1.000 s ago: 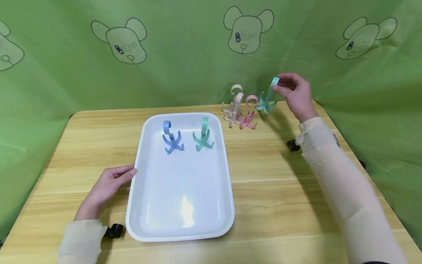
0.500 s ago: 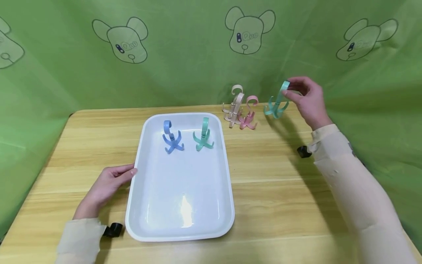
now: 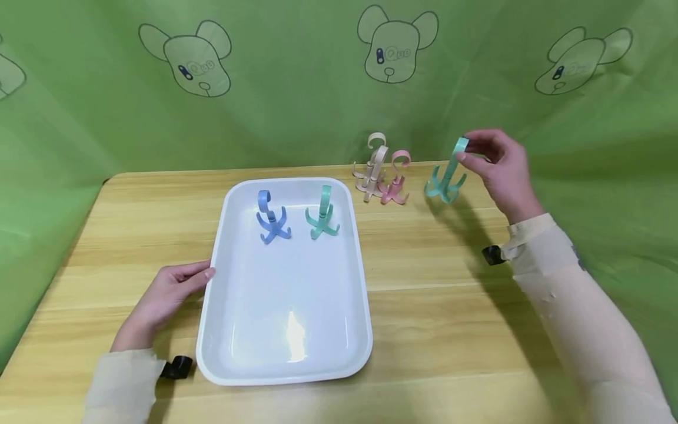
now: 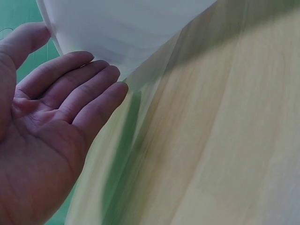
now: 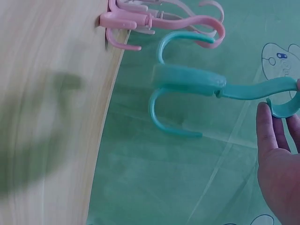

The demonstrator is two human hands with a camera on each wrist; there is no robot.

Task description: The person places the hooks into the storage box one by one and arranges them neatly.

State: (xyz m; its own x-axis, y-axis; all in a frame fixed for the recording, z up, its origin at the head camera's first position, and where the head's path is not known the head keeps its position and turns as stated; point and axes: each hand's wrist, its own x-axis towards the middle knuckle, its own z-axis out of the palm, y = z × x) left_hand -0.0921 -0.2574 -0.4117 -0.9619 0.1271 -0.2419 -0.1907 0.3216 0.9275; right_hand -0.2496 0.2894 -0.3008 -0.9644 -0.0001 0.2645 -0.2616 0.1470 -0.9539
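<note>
My right hand (image 3: 500, 168) pinches the curved top of a teal multi-prong hanging hook (image 3: 447, 176) at the table's back right. In the right wrist view, the prongs of that teal hook (image 5: 187, 80) point away from my fingers. Pink (image 3: 394, 191) and cream (image 3: 371, 176) hooks stand close together to its left. My left hand (image 3: 166, 294) holds the left side of a white tray (image 3: 286, 377), thumb at the rim and fingertips against the outer wall. Inside the tray, a blue hook (image 3: 272, 224) and a green hook (image 3: 322, 221) stand near the far end.
The wooden table (image 3: 424, 330) meets a green curtain (image 3: 296, 118) printed with mouse faces at the back. A small black piece sits at each wrist, the left one (image 3: 177, 366) close to the tray's near corner.
My right hand has carried the teal hook right, away from the pink hook, and slightly nearer. The left hand stays on the tray, and the head view has shifted a little.
</note>
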